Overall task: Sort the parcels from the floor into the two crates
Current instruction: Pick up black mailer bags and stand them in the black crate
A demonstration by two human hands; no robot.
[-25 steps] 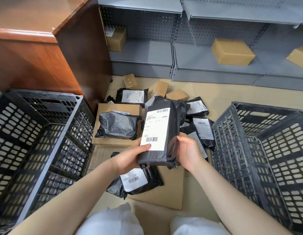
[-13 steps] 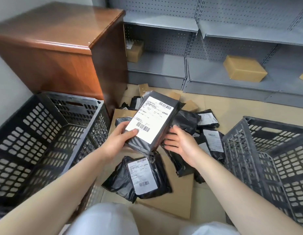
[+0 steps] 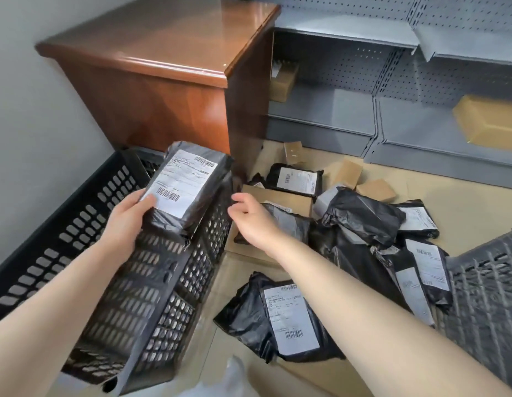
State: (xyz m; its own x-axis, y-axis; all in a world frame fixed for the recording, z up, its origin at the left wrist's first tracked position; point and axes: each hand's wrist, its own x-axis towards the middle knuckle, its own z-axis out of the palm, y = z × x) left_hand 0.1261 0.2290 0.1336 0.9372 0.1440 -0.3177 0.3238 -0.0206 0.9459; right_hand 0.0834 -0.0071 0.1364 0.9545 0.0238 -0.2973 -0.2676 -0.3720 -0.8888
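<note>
My left hand (image 3: pixel 126 222) grips a black plastic parcel (image 3: pixel 189 190) with a white barcode label, held over the left black crate (image 3: pixel 77 224). My right hand (image 3: pixel 252 219) hovers beside it, fingers loosely apart, holding nothing. On the floor lie several more black bag parcels, one near my knees (image 3: pixel 283 316) and a pile to the right (image 3: pixel 363 216). A flat cardboard box (image 3: pixel 277 196) sits under my right hand. The right black crate (image 3: pixel 489 296) shows at the frame's right edge.
A wooden cabinet (image 3: pixel 163 90) stands behind the left crate. Grey metal shelving (image 3: pixel 392 110) runs along the back, with a cardboard box (image 3: pixel 486 121) on it. Small brown boxes (image 3: pixel 349 173) lie on the floor near the shelf base.
My left hand carried the parcel leftward over the left crate. My right hand let go of it and now hangs free. My head turned left.
</note>
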